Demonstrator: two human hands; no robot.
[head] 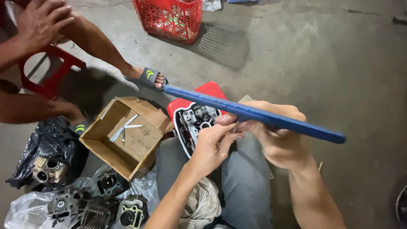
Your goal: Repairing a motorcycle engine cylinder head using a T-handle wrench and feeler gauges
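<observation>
Grey concrete floor [322,55] spreads under everything, stained and bare near a red plastic basket [171,17]. Right hand [277,135] has its fingers clenched around a long blue bar [254,113], which slants across the view above a cylinder head [196,121] resting on a red stool [203,95]. Left hand [214,146] pinches a thin pin at the bar's underside. An open cardboard box [127,140] holding scissors [124,128] sits just beside, with engine parts [85,208] on plastic nearby
</observation>
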